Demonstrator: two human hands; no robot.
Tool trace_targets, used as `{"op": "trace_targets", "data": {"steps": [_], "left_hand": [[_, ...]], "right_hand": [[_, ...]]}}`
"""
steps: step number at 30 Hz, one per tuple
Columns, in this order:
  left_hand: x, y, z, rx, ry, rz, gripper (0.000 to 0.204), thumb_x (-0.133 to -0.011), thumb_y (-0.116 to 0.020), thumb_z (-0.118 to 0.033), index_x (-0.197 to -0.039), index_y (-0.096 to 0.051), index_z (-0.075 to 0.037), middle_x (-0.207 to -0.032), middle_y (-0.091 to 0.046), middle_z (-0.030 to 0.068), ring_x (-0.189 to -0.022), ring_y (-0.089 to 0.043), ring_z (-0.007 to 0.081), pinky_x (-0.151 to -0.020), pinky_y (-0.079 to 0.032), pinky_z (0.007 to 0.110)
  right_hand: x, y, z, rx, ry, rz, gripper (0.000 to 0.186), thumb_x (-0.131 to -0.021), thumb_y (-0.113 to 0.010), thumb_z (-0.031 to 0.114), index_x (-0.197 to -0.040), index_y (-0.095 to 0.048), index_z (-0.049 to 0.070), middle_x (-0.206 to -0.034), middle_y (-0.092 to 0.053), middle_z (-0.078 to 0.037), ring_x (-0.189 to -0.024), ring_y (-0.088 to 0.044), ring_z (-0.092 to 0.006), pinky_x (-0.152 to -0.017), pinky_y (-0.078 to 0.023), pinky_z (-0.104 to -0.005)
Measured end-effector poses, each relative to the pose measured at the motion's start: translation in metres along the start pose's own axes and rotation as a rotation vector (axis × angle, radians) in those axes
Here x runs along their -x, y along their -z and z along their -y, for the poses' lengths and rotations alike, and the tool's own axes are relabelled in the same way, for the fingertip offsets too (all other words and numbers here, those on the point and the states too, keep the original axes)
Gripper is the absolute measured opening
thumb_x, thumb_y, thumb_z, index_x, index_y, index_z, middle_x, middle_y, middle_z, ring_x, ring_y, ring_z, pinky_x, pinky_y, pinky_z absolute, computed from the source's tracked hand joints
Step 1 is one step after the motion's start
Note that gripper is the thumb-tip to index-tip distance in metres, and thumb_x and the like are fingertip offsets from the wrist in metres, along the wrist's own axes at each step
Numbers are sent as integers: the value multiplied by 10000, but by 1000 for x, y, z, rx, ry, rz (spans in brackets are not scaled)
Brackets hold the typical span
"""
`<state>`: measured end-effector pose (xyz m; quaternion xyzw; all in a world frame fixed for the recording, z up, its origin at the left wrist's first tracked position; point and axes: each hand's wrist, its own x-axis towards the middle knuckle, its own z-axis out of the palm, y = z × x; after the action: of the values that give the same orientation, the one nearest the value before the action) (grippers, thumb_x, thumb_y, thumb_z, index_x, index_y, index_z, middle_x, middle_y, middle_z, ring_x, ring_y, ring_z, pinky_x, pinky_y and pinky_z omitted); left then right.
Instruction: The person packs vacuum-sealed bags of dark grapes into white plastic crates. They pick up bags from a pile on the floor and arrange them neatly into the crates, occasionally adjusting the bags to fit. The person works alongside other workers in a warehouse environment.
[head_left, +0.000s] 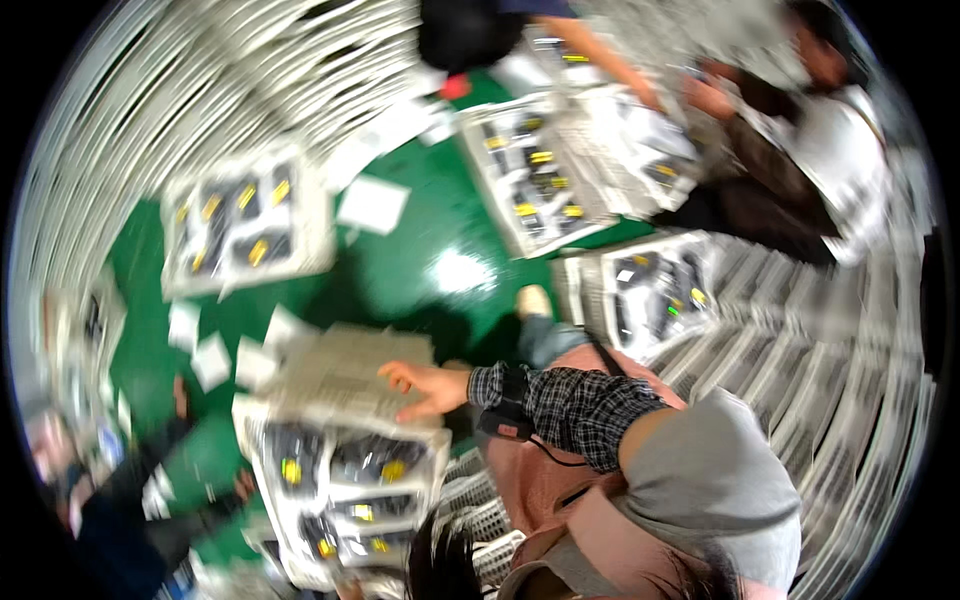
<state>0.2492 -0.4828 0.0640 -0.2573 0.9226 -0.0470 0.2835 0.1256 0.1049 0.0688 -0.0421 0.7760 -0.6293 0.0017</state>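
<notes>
The frame is heavily motion-blurred and rotated; contents of the trays read only as dark parts with yellow spots, and their kind cannot be determined. Only one hand (425, 388) is clearly visible, at about 6 o'clock of centre; whether it is the wearer's own, or left or right, cannot be told, as its plaid sleeve (565, 405) enters from the 4 o'clock side beneath a grey garment (710, 480). A dark band (507, 405) sits at the wrist.

The hand lies palm down, fingers spread wide and extended toward 9 o'clock, resting on a stack of pale grey trays (345, 375). It clasps nothing; the fingers are open flat on the top tray.

Below that stack, at 7 o'clock, a filled tray (345, 475) shows dark parts. Further filled trays lie on the green floor (420, 270) at 10 o'clock (245, 225) and 1 o'clock (545, 170). Another person (790, 140) is cut off at 2 o'clock.
</notes>
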Motion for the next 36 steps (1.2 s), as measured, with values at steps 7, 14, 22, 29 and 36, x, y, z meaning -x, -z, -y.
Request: {"op": "trace_targets", "data": {"steps": [7, 14, 22, 29, 36], "left_hand": [[58, 59, -226, 146, -406, -574, 447, -838, -615, -216, -1173, -418, 4, -1056, -449, 191, -975, -443, 275, -832, -357, 389], [186, 77, -494, 273, -1194, -187, 635, -816, -648, -191, -1328, -344, 29, -1323, -387, 223, -1225, -368, 325, -1034, -275, 427], [301, 59, -619, 137, -1262, 617, 611, -788, -643, -199, -1300, -389, 16, -1257, -423, 245, -1180, -394, 398, -983, -349, 418], [260, 60, -645, -19, -1061, 577, 596, -775, -686, -235, -1264, -431, -8, -1137, -514, 234, -1089, -482, 375, -932, -385, 420], [223, 41, -725, 49, -1336, 545, 520, -805, -676, -224, -1228, -480, 6, -1150, -550, 198, -1065, -541, 299, -884, -440, 367]], "right_hand": [[94, 355, -56, 379, -727, -1093, 497, -777, -643, 78, -1185, -362, 31, -883, -526, -102, -780, -547, -169, -692, -477, -297], [152, 474, -78, 230, -475, -1347, 626, -723, -695, 37, -1245, -348, 47, -940, -494, -78, -724, -539, -129, -637, -479, -275], [117, 585, -165, -1228, -665, -1317, 797, -701, -743, 423, -1303, -323, 114, -1168, -416, -184, -1042, -506, -314, -859, -466, -421], [47, 659, -254, -908, -1118, -1682, 1287, -443, -812, 593, -1336, -158, -63, -1276, -325, -248, -1156, -398, -326, -950, -333, -393], [53, 633, -255, -1028, -937, -1837, 929, -629, -805, 296, -1307, -209, 79, -1161, -447, -171, -915, -525, -272, -649, -479, -472]]}}
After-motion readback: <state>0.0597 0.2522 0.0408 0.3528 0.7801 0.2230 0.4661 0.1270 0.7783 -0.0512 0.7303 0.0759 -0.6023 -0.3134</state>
